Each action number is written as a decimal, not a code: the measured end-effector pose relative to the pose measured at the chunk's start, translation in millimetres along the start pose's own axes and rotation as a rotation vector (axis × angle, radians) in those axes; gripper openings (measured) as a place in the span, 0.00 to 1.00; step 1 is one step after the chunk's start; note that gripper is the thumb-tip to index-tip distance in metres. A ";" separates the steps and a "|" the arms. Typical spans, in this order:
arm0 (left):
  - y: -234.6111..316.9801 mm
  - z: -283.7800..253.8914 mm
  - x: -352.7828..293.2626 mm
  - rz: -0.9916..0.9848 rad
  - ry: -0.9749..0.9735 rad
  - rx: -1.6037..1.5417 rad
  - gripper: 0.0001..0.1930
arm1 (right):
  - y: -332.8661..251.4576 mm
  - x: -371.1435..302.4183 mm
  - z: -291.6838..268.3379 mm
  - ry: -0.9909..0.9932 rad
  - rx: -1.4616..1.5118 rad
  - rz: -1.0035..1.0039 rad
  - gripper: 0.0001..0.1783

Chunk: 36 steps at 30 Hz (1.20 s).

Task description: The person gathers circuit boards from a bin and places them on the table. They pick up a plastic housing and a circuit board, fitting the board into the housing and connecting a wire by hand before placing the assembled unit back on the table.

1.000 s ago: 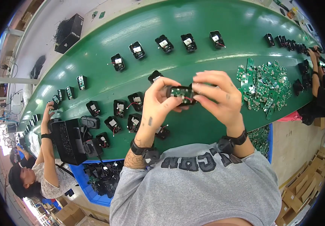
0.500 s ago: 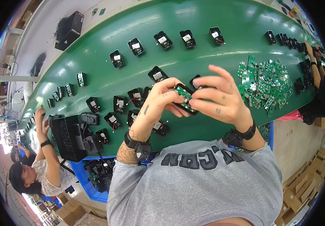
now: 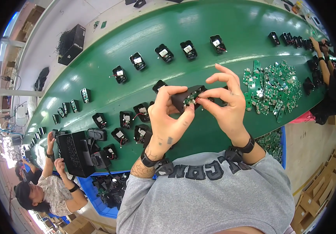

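Note:
My left hand (image 3: 168, 123) grips a small black plastic housing (image 3: 179, 100), with the fingers behind it and the thumb at its open side. A green circuit board (image 3: 191, 96) sits in that opening. Thumb and forefinger of my right hand (image 3: 230, 102) pinch a thin red wire (image 3: 198, 100) at the board; the other fingers are raised. What the wire's end touches is hidden by the fingertips. Just behind my left hand stands another black housing (image 3: 160, 85), partly covered.
Several housings with white parts, such as one black housing (image 3: 188, 50), stand across the green table (image 3: 144, 33). Loose circuit boards form a pile (image 3: 275, 87) at right. A black box (image 3: 71, 150) stands left, near a co-worker (image 3: 45, 191). Blue bins (image 3: 98, 206) sit below the edge.
The housing has been turned and tilted, so its side now faces me. My right fingers have gone from the housing's edge to a pinch on the red wire. The co-worker's hands have moved.

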<state>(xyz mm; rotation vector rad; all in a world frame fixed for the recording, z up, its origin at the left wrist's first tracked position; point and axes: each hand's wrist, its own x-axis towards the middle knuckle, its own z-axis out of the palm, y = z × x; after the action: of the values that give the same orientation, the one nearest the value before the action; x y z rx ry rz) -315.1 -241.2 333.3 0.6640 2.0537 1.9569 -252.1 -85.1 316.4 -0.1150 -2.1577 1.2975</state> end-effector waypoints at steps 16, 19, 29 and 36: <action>-1.3 5.4 -0.8 0.192 0.047 0.196 0.18 | -0.8 3.0 -4.6 -0.117 0.037 -0.096 0.10; -1.6 8.8 -0.8 0.165 0.054 0.165 0.18 | -2.0 2.9 -3.5 -0.045 -0.031 -0.137 0.11; -1.1 11.7 -2.1 0.081 0.044 0.009 0.18 | -3.1 5.6 -7.6 -0.012 -0.074 -0.173 0.10; -3.3 14.6 -3.0 0.031 0.052 -0.092 0.17 | -0.2 6.9 -12.8 -0.092 -0.037 -0.211 0.12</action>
<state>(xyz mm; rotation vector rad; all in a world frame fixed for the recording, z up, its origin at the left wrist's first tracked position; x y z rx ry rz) -306.3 -229.7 328.4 0.6350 1.9792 2.0929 -250.7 -72.8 324.0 0.1570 -2.2040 1.1631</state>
